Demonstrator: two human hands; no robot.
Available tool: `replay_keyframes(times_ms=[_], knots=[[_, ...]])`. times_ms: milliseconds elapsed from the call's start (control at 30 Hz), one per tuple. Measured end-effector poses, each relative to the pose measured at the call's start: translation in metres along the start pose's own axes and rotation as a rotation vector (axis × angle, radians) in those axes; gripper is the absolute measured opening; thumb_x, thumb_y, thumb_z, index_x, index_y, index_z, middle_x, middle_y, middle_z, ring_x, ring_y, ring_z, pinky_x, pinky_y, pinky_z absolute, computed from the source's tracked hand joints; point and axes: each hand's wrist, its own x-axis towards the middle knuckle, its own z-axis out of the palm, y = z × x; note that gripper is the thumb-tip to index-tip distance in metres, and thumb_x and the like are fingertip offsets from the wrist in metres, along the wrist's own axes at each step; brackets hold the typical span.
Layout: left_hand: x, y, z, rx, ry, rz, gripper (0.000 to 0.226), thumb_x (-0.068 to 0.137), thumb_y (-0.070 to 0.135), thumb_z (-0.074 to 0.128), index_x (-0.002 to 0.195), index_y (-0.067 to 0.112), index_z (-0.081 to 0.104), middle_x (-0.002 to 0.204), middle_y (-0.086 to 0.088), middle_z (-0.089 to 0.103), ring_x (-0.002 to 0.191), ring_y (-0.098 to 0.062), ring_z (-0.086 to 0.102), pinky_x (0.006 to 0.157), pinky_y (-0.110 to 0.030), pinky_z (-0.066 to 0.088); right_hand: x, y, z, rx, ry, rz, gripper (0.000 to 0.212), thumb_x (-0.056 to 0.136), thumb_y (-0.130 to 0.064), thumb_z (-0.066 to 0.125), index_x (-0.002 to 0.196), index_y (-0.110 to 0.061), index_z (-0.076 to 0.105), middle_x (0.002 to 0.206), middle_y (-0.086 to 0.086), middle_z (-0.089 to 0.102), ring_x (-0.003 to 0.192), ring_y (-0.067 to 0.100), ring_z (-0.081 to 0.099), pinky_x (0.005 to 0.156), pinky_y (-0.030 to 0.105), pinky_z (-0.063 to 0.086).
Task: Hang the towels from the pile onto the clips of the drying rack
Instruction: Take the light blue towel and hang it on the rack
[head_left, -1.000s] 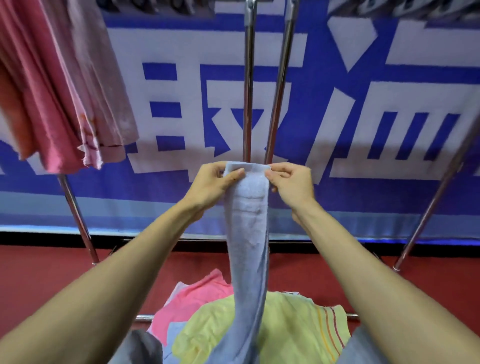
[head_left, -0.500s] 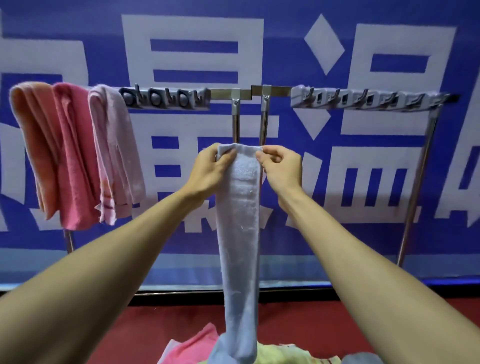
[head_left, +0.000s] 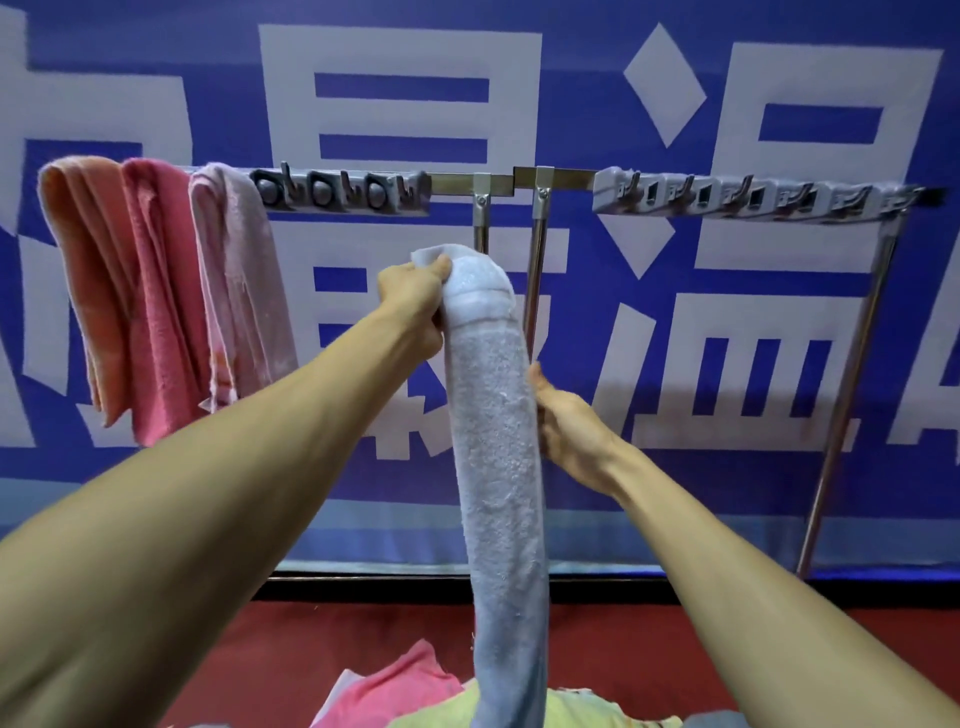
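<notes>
**Blue towel held up below the rack's free clips**

My left hand (head_left: 415, 291) is closed in a fist around the top end of a pale blue towel (head_left: 498, 441), bunching it just below the rack's top bar. My right hand (head_left: 569, 426) sits lower, at the towel's right edge; its fingers go behind the cloth, so I cannot tell how firmly it grips, only that it touches. The towel hangs straight down in a narrow folded strip, its bottom end reaching the pile (head_left: 415, 696) of pink and yellow towels at the lower edge of view.

Above, the drying rack (head_left: 540, 179) carries two grey clip strips. On the left clip strip (head_left: 343, 192), three towels in orange, pink and pale pink already hang at the left end, with free clips beside them. The right clip strip (head_left: 753, 195) is bare.

To do this well, I judge I should flatten the bunched top end, then press it squarely into the nearest free clip.
</notes>
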Motion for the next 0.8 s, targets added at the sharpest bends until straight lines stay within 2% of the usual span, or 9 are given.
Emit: replay_keyframes(times_ms=[133,233,300,400,467,567,667,733,800], knots=[[0.013,0.001,-0.012,-0.121,0.126,-0.089,0.041,0.090,0.005,0.060,0.130,0.005,0.047,0.115,-0.021,0.062,0.092,-0.037,0.066,0.056,-0.057,0.056,-0.004,0.015,-0.004,-0.288,-0.027,0.028,0.037,0.091,-0.020,0.063,0.115,0.009,0.057,0.108,0.034,0.060,0.093,0.023,0.063,0.095,0.050,0.048],[0.024,-0.004,-0.029,-0.162,0.269,-0.158,0.031,0.092,0.002,0.052,0.123,0.006,0.053,0.115,-0.019,0.064,0.086,-0.032,0.067,0.055,-0.048,0.058,-0.009,0.015,-0.002,-0.382,-0.075,0.022,0.024,0.093,-0.008,0.057,0.108,0.012,0.058,0.090,0.015,0.052,0.084,0.023,0.048,0.077,0.044,0.050],[0.022,-0.014,-0.043,-0.131,0.285,-0.171,0.020,0.096,0.007,0.044,0.110,0.004,0.058,0.116,-0.014,0.065,0.074,-0.022,0.062,0.060,-0.034,0.056,-0.010,0.010,0.001,-0.401,-0.075,0.002,0.016,0.093,-0.003,0.053,0.102,0.005,0.064,0.086,0.011,0.055,0.080,0.022,0.052,0.072,0.035,0.046],[0.014,-0.041,-0.058,-0.002,0.280,-0.115,0.040,0.097,0.012,0.041,0.135,0.001,0.045,0.098,-0.008,0.059,0.062,-0.013,0.048,0.058,-0.027,0.049,-0.009,-0.001,0.010,-0.338,-0.070,-0.012,0.021,0.095,-0.002,0.050,0.107,-0.006,0.067,0.090,0.007,0.069,0.080,0.012,0.064,0.072,0.026,0.051],[0.009,-0.067,-0.071,-0.049,0.290,-0.187,0.043,0.097,0.010,0.040,0.138,-0.001,0.043,0.105,-0.010,0.064,0.064,-0.013,0.053,0.069,-0.030,0.055,-0.005,-0.010,0.015,-0.271,-0.025,-0.039,0.024,0.097,-0.004,0.048,0.112,-0.006,0.066,0.088,0.007,0.069,0.075,0.010,0.065,0.066,0.024,0.052],[-0.001,-0.110,-0.084,-0.013,0.139,-0.410,0.037,0.096,0.016,0.038,0.121,-0.004,0.056,0.106,-0.018,0.068,0.085,-0.028,0.066,0.064,-0.037,0.056,0.008,-0.026,0.023,-0.203,0.054,-0.064,0.024,0.097,-0.005,0.046,0.111,-0.004,0.067,0.090,0.010,0.068,0.076,0.014,0.063,0.067,0.028,0.053],[-0.019,-0.137,-0.091,0.383,-0.135,-0.505,0.038,0.095,0.042,0.043,0.091,0.009,0.060,0.083,-0.009,0.063,0.069,-0.023,0.059,0.061,-0.030,0.052,0.025,-0.039,0.028,-0.182,0.124,-0.034,0.022,0.097,-0.007,0.048,0.106,-0.003,0.068,0.093,0.011,0.066,0.079,0.018,0.059,0.074,0.033,0.049],[-0.025,-0.142,-0.089,0.478,-0.233,-0.438,0.047,0.093,0.055,0.042,0.091,0.014,0.064,0.088,-0.005,0.067,0.074,-0.020,0.060,0.071,-0.032,0.051,0.034,-0.044,0.028,-0.170,0.171,-0.014,0.023,0.097,-0.007,0.048,0.103,-0.002,0.069,0.088,0.009,0.065,0.076,0.016,0.058,0.074,0.034,0.051],[-0.027,-0.138,-0.085,0.328,-0.278,-0.331,0.057,0.093,0.062,0.037,0.106,0.017,0.068,0.101,-0.003,0.073,0.090,-0.018,0.068,0.082,-0.036,0.053,0.040,-0.047,0.026,-0.090,0.216,0.009,0.023,0.097,-0.006,0.047,0.103,-0.003,0.069,0.084,0.006,0.065,0.076,0.015,0.060,0.077,0.035,0.055]])
